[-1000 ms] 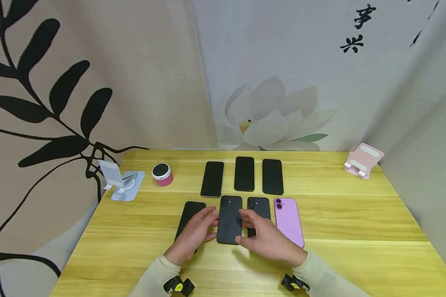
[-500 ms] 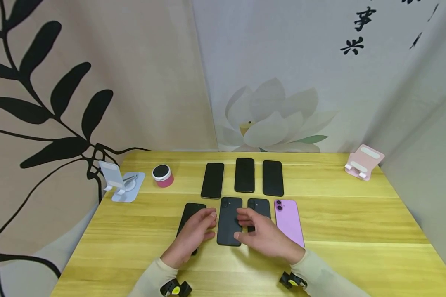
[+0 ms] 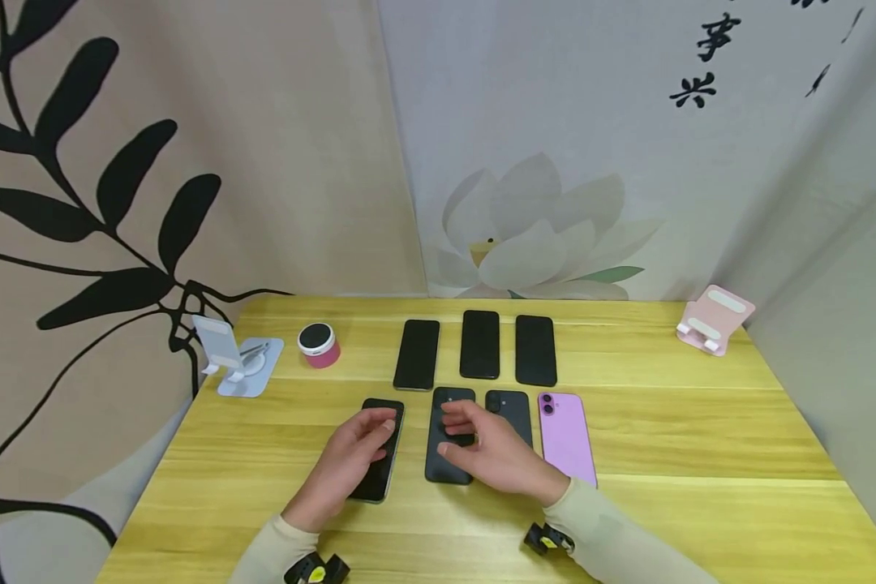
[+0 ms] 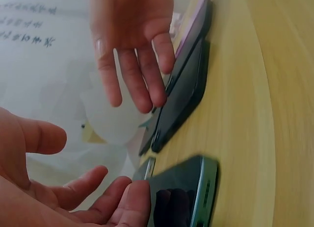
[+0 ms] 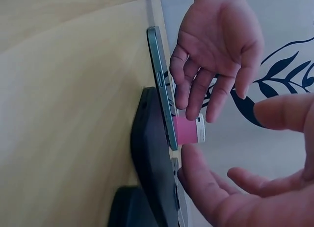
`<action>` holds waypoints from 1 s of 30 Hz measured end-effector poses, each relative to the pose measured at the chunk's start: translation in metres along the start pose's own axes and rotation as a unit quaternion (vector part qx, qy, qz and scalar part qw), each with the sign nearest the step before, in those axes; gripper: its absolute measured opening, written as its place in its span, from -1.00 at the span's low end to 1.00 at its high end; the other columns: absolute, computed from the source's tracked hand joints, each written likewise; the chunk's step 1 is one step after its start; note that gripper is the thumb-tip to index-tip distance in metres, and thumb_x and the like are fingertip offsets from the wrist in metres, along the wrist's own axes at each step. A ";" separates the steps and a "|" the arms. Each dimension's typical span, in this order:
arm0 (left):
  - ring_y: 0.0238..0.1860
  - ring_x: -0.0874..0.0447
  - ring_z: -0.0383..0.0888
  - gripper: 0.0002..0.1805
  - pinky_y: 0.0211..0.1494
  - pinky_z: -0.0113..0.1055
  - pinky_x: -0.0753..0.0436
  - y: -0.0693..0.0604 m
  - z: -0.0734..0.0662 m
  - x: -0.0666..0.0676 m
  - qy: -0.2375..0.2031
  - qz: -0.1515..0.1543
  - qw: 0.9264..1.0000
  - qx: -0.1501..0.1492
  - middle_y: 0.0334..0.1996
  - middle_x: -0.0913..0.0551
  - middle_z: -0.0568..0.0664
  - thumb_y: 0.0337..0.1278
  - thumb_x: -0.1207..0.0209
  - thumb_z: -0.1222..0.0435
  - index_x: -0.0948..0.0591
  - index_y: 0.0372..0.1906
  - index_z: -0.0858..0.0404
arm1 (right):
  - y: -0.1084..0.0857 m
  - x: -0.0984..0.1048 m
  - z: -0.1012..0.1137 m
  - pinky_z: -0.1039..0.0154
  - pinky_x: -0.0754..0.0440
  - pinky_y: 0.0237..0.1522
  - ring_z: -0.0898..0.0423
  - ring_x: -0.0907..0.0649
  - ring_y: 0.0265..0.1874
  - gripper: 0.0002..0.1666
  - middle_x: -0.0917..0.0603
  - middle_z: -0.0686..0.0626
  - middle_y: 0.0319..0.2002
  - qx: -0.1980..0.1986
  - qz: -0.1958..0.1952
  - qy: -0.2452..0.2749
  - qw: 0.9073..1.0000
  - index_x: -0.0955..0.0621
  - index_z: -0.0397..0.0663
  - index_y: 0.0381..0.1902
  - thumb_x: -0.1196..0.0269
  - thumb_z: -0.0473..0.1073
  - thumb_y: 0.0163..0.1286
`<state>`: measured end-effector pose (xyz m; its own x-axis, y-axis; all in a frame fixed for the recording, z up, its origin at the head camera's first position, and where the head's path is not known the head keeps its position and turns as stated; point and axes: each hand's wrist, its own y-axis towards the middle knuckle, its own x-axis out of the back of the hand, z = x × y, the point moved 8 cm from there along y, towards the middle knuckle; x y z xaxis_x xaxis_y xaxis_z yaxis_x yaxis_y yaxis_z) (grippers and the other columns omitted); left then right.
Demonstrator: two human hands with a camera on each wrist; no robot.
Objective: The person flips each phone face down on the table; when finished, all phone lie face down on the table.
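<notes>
In the head view, my left hand (image 3: 343,466) hovers over a black-screened smartphone (image 3: 372,485), its fingers loosely bent and holding nothing. The left wrist view shows that phone's screen (image 4: 179,188) reflecting the fingers, with its green edge towards the camera. My right hand (image 3: 507,458) hangs over a dark grey smartphone (image 3: 448,468) lying back up, thumb and fingers apart. Beneath and behind the right hand lies another dark smartphone (image 3: 514,410), camera side up, partly covered. A purple smartphone (image 3: 569,434) lies to its right.
Three black-screened smartphones (image 3: 417,354) lie in a back row on the wooden table (image 3: 701,487). A pink and white round jar-like object (image 3: 319,345) and a light blue phone stand (image 3: 251,369) are at the back left. A pink phone stand (image 3: 715,318) stands at the back right.
Both hands have moved left: the left hand from the gap beside the grey phone to over the leftmost phone, the right hand further over the grey phone. The phones stay in place.
</notes>
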<state>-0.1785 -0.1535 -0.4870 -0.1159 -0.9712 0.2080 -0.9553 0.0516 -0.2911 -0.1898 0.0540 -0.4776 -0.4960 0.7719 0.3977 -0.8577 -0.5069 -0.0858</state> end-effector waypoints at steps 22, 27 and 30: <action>0.31 -0.55 0.11 -0.45 0.32 0.04 -0.64 -0.001 0.022 0.047 0.062 -0.014 0.997 0.041 0.35 -0.55 0.26 0.62 -0.09 0.08 -0.45 0.44 0.34 | 0.023 -0.049 0.003 0.28 -0.70 0.11 0.01 -0.73 0.17 -0.33 -0.56 -0.26 0.38 -0.021 0.054 0.099 0.993 -0.41 -0.23 0.47 -0.28 -0.06 0.53; 0.32 -0.55 0.11 -0.41 0.33 0.08 -0.64 0.001 0.022 0.043 0.064 -0.004 0.997 0.047 0.37 -0.55 0.25 0.60 -0.11 0.03 -0.43 0.46 0.32 | 0.024 -0.054 0.003 0.29 -0.71 0.09 -0.02 -0.73 0.18 -0.33 -0.55 -0.29 0.39 -0.025 0.056 0.126 0.990 -0.43 -0.27 0.46 -0.28 -0.08 0.51; 0.32 -0.54 0.12 -0.41 0.33 0.09 -0.64 0.002 0.021 0.042 0.064 -0.003 0.997 0.049 0.37 -0.54 0.26 0.59 -0.11 0.03 -0.43 0.47 0.32 | 0.024 -0.056 0.004 0.28 -0.70 0.12 0.01 -0.72 0.18 -0.31 -0.55 -0.30 0.39 -0.025 0.054 0.126 0.990 -0.43 -0.26 0.46 -0.30 -0.07 0.50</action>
<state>-0.1798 -0.1992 -0.4983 -0.1506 -0.9334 0.3256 -0.9254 0.0172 -0.3786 -0.1817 -0.0030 -0.4979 -0.5986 0.7880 0.1440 -0.7997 -0.5776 -0.1636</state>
